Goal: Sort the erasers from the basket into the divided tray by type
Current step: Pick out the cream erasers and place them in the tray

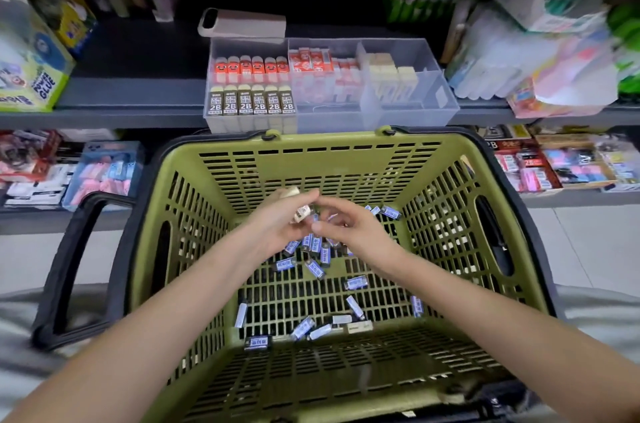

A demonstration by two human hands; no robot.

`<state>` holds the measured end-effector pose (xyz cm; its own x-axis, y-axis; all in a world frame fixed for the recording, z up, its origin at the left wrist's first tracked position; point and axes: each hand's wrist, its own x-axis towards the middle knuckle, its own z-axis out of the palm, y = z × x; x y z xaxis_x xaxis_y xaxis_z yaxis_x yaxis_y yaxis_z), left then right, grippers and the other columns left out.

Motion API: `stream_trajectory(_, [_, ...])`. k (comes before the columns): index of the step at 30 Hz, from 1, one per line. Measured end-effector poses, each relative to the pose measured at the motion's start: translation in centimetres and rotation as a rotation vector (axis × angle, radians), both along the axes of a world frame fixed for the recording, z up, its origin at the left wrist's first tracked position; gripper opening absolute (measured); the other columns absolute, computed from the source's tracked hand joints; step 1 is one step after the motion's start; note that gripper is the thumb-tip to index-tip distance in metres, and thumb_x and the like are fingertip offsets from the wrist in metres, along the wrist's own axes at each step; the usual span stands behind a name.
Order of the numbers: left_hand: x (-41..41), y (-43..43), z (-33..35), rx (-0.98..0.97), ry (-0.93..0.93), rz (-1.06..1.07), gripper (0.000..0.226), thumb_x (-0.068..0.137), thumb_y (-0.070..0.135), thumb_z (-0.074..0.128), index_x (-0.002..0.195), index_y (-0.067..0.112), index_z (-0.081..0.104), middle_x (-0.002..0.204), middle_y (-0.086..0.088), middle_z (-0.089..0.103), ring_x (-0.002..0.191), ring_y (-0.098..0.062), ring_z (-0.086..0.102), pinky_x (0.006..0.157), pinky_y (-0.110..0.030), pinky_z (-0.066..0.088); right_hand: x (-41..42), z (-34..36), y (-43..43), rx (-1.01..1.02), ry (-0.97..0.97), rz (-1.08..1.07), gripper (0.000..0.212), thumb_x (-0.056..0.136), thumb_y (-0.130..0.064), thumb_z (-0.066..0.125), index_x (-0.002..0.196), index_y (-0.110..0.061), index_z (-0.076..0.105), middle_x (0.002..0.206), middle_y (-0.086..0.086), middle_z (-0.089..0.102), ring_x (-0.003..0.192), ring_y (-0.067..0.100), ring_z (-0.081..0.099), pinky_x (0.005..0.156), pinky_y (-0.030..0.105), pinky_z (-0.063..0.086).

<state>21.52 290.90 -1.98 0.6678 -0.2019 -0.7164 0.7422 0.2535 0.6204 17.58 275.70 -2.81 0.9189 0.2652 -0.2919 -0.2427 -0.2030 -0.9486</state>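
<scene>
currently, small blue-and-white wrapped rectangular erasers (356, 282) lie scattered on the floor of the olive-green slotted plastic basket (346, 159). left hand (277, 218) grasps cream erasers (300, 213); right hand (349, 221) meets it, grip unclear, blurred. clear plastic divided tray (446, 100) sits on the shelf beyond.

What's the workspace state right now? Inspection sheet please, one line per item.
Surface: dark shelf carries the tray; basket sits below it.
Job's things: green basket holds scattered blue-labelled erasers; clear divided tray has orange-faced, 2B, red-white and cream erasers in separate sections.
Clutter: glue box, wrapped stationery packs beside the tray.
Hands: left hand holds cream erasers; right hand meets it at the fingertips, grip unclear.
Cables: nothing seen.
Surroundings: lower shelves of packaged goods, tiled floor.
</scene>
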Motion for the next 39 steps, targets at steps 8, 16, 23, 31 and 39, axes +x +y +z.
stream_trajectory(8, [-0.3, 0.8, -1.5, 0.117, -0.016, -0.444, 0.030, 0.076, -0.018, 0.059, 0.090, 0.009, 0.062, 0.091, -0.007, 0.059, 0.085, -0.016, 0.057, 0.065, -0.027, 0.053, -5.0, -6.2, -4.0, -1.071, 0.162, 0.944, 0.032, 0.079, -0.040, 0.070, 0.092, -0.010, 0.067, 0.096, 0.002, 0.068, 0.094, 0.017, 0.062, 0.088, 0.035, 0.050])
stream_trajectory(16, [-1.5, 1.4, -3.7, 0.151, 0.140, -0.411, 0.036, 0.063, 0.006, 0.076, 0.097, 0.011, 0.064, 0.085, -0.006, 0.055, 0.060, -0.009, 0.043, 0.044, -0.015, 0.039, -5.9, -7.0, -4.4, -0.892, 0.172, 0.706, 0.019, 0.087, -0.022, 0.062, 0.097, -0.006, 0.061, 0.096, 0.009, 0.066, 0.084, 0.018, 0.063, 0.072, 0.029, 0.056])
stream_trajectory(23, [-2.6, 0.1, -4.4, 0.010, 0.170, -0.261, 0.050, 0.059, 0.026, 0.084, 0.099, 0.007, 0.061, 0.094, -0.009, 0.061, 0.076, -0.017, 0.054, 0.055, -0.023, 0.051, -1.3, -2.5, -2.2, 0.085, 0.464, -0.056, 0.013, 0.092, -0.012, 0.055, 0.096, -0.002, 0.063, 0.081, 0.008, 0.067, 0.067, 0.016, 0.063, 0.064, 0.024, 0.055])
stream_trajectory(31, [-1.6, -0.5, -4.2, 0.012, 0.097, -0.147, 0.018, 0.070, 0.013, 0.078, 0.082, 0.012, 0.065, 0.086, -0.010, 0.063, 0.071, -0.018, 0.058, 0.050, -0.023, 0.051, 0.9, -3.3, -2.8, -0.266, 0.255, -0.057, 0.026, 0.091, -0.035, 0.059, 0.082, -0.011, 0.063, 0.068, 0.002, 0.053, 0.056, 0.011, 0.049, 0.052, 0.025, 0.044])
stream_trajectory(39, [-0.6, 0.3, -3.5, -0.077, 0.094, -0.150, 0.018, 0.074, 0.018, 0.070, 0.091, 0.011, 0.066, 0.071, -0.005, 0.069, 0.057, -0.014, 0.063, 0.041, -0.021, 0.047, -2.7, -8.3, -2.3, -1.089, 0.022, 0.521, 0.058, 0.078, -0.027, 0.070, 0.125, -0.013, 0.039, 0.125, 0.012, 0.044, 0.100, 0.029, 0.057, 0.070, 0.030, 0.048])
